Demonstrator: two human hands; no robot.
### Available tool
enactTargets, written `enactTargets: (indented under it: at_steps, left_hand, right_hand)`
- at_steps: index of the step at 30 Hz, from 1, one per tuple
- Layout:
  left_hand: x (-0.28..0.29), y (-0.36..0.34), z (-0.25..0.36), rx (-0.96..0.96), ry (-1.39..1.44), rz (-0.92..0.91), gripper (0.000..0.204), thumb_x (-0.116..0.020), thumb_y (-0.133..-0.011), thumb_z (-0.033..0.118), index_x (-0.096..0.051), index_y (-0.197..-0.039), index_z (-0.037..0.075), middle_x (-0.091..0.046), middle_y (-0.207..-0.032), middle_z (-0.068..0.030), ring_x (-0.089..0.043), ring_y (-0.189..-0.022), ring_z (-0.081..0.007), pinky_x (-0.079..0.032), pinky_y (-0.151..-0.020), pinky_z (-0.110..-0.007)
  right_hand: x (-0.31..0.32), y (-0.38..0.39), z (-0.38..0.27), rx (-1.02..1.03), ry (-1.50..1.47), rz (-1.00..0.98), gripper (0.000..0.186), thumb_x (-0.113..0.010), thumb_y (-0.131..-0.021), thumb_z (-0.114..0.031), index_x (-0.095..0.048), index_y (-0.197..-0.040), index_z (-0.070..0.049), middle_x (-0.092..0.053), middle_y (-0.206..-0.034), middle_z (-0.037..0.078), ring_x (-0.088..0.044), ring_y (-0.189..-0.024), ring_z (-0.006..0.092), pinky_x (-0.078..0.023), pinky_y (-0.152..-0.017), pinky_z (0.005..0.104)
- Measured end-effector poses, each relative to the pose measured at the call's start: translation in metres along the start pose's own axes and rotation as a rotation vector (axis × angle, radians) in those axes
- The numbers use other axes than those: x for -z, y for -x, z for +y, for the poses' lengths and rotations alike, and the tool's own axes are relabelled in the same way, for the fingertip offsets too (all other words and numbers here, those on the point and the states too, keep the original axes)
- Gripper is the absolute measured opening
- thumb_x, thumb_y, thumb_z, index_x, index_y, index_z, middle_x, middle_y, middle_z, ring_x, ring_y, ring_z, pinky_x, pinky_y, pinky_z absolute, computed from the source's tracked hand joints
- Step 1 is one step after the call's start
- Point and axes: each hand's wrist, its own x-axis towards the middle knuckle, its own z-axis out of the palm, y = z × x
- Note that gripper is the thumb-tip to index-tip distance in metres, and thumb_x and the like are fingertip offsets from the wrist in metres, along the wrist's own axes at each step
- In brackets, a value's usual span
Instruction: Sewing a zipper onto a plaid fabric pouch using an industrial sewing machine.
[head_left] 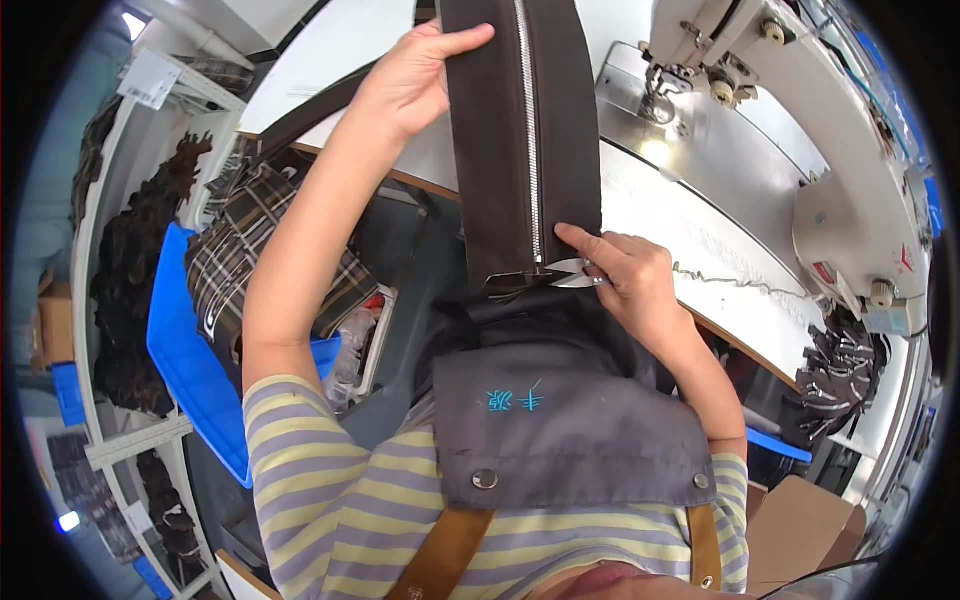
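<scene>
My left hand [405,80] grips the upper left edge of a long dark brown fabric strip [485,130] with a silver zipper [528,150] running down its middle. My right hand [630,280] is closed on small silver scissors [568,272] at the strip's lower end, its index finger lying on the fabric beside the zipper. The scissors' blades point left, just below the zipper's end, where some dark trimmed edges or threads hang; I cannot tell whether the blades touch them. The strip's lower end hangs over my grey apron [570,420].
A white sewing machine [845,230] stands at right on a white table [725,290] with a chain of thread. At left are a plaid fabric pile [255,250], a blue bin [185,350] and shelving [140,445] with dark pieces. A cardboard box [800,535] is at lower right.
</scene>
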Motion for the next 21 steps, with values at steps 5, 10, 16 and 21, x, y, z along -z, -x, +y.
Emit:
enactTargets:
  at_steps: [5, 10, 16, 21]
  left_hand:
    - [-0.012, -0.031, -0.062, 0.233, 0.045, 0.082, 0.026, -0.062, -0.087, 0.0, -0.058, -0.113, 0.002, -0.067, -0.106, -0.0102, -0.067, -0.095, -0.0212, -0.057, -0.085, -0.036]
    - [-0.017, -0.039, -0.089, 0.094, -0.123, 0.193, 0.035, -0.063, -0.087, 0.001, -0.056, -0.121, -0.001, -0.063, -0.117, -0.0133, -0.062, -0.107, -0.0205, -0.052, -0.092, -0.034]
    - [-0.021, 0.039, -0.085, -0.635, -1.31, 0.105, 0.028, -0.07, -0.08, 0.008, -0.067, -0.108, 0.007, -0.063, -0.114, -0.0062, -0.062, -0.101, -0.0237, -0.043, -0.096, -0.038]
    - [-0.033, 0.099, -0.109, -0.542, -1.392, 0.02, 0.026, -0.076, -0.076, 0.017, -0.071, -0.1, 0.011, -0.064, -0.104, -0.0001, -0.062, -0.094, -0.0201, -0.031, -0.104, -0.048]
  right_hand:
    - [0.025, 0.007, -0.005, -0.221, 0.055, -0.114, 0.049, -0.075, -0.079, -0.033, -0.062, -0.116, -0.004, -0.06, -0.077, 0.011, -0.062, -0.065, 0.0285, -0.049, -0.059, 0.0377]
    - [0.017, -0.014, 0.024, -0.311, 0.109, -0.006, 0.028, -0.071, -0.082, -0.017, -0.06, -0.105, -0.004, -0.064, -0.082, 0.01, -0.065, -0.071, 0.0264, -0.05, -0.06, 0.0371]
    - [0.008, -0.034, 0.043, -0.221, 0.092, 0.008, 0.027, -0.074, -0.078, -0.013, -0.063, -0.101, -0.006, -0.063, -0.083, 0.007, -0.063, -0.065, 0.0229, -0.049, -0.058, 0.0348]
    - [0.012, -0.036, 0.041, -0.373, 0.019, -0.158, 0.028, -0.075, -0.077, -0.009, -0.065, -0.102, -0.003, -0.063, -0.09, 0.008, -0.063, -0.074, 0.0221, -0.049, -0.063, 0.0318]
